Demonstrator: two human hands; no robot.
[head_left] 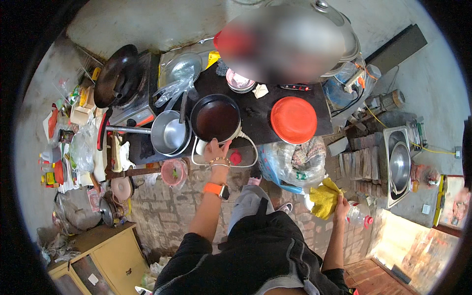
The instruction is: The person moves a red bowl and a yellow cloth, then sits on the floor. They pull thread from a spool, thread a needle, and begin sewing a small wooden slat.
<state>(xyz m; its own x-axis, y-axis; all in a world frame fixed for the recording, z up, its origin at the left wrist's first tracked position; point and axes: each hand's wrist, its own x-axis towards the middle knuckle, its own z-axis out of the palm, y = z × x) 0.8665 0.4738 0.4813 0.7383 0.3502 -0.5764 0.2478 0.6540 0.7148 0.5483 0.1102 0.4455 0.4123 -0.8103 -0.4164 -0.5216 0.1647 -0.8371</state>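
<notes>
A dark electric pan (215,118) with a pale base and white cord (254,150) sits at the front of the black countertop (258,120). My left hand (219,151) is at the pan's near edge, its fingers curled against that side; part of the grip is hidden. Brownish residue or liquid lies in the pan; I cannot tell which. Off to the right, away from the counter, my right hand (340,209) is closed on a yellow cloth (324,199) that hangs from its fingers. Beside that hand is a clear plastic bottle (358,214) with a red cap.
Silver saucepans (169,132) stand left of the pan, a wok (116,76) farther left. A red-orange basin (293,120) rests on the counter's right. Below it is a bulky plastic bag (297,162). A metal sink (397,164) lies far right; a pink bin (174,172) stands below the counter.
</notes>
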